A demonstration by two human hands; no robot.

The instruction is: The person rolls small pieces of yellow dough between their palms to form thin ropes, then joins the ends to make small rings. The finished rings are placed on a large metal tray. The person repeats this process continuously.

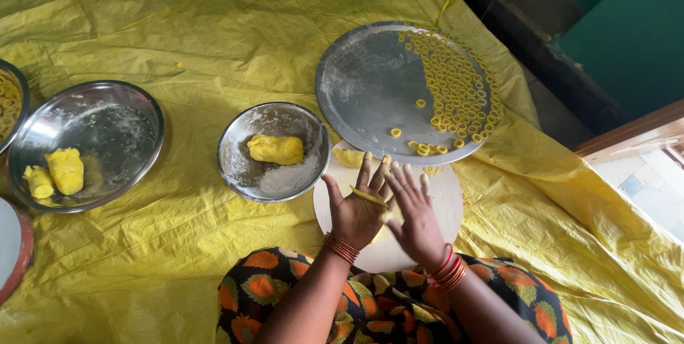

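A yellow plastic sheet [214, 23] spreads under everything. Beyond the right hand [415, 216] lies a large steel plate [370, 87] carrying rows of small yellow dough rings [456, 87]. Under both hands sits a round wooden board [445, 205]. Just beyond the left hand [355, 212] stands a floured steel bowl [239, 166] with a dough lump [276, 149]. Both hands are flat, fingers spread, pressed together over a thin dough strip [369, 196].
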